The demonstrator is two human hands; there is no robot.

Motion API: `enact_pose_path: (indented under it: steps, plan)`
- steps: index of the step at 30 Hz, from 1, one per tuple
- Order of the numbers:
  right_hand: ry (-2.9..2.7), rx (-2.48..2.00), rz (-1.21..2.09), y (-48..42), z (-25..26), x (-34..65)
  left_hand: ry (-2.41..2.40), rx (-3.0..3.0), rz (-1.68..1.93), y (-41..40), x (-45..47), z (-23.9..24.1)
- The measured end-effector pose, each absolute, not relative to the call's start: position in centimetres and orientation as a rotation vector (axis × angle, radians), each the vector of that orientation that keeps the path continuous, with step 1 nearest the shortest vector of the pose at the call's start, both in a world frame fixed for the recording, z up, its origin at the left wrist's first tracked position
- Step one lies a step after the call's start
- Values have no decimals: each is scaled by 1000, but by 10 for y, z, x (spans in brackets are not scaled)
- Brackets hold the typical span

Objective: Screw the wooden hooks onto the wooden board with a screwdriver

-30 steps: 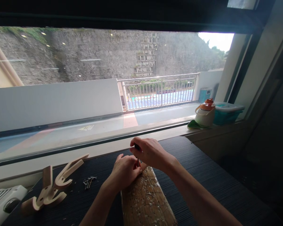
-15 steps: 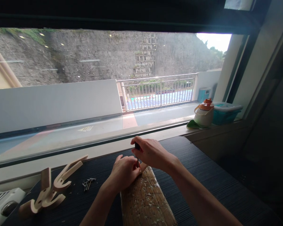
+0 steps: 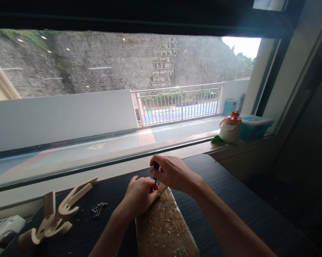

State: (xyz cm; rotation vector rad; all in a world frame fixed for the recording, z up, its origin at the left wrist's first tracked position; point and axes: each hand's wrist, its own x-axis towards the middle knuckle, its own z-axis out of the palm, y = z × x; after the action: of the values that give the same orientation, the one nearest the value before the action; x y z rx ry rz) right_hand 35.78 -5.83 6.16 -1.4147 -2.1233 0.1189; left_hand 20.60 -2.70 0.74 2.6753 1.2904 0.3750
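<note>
My right hand (image 3: 171, 171) is closed around the black handle of a screwdriver (image 3: 155, 166), its thin shaft pointing down. Just below it, my left hand (image 3: 140, 194) pinches near the lower end of the shaft and presses on a wooden piece (image 3: 162, 188), mostly covered by the fingers. That piece lies at the far end of a worn wooden board (image 3: 164, 228), which is pitted with small holes. The screwdriver's tip is hidden by my left fingers. Left of my hands, a small heap of screws (image 3: 98, 210) lies on the dark table (image 3: 211, 214).
Several curved wooden hooks (image 3: 65, 210) lie at the left of the table. A white appliance (image 3: 5, 232) stands in the left corner. On the window sill are a jug with an orange lid (image 3: 230, 130), a green leaf-shaped item (image 3: 217, 140) and a teal lidded box (image 3: 256, 130).
The whole view has shifted slightly. Both hands keep the same hold at the board's far end, with the screwdriver leaning very slightly differently.
</note>
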Motion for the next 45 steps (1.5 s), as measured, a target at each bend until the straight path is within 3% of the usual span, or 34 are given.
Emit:
enact_pose_path:
  steps: [6,45]
  plan:
    - [-2168,-1220,156,-60,62,355,1293,2674,351,-29,207,9]
    - [-2131,-1218,85,-60,58,351,1278,2687,411,-28,206,7]
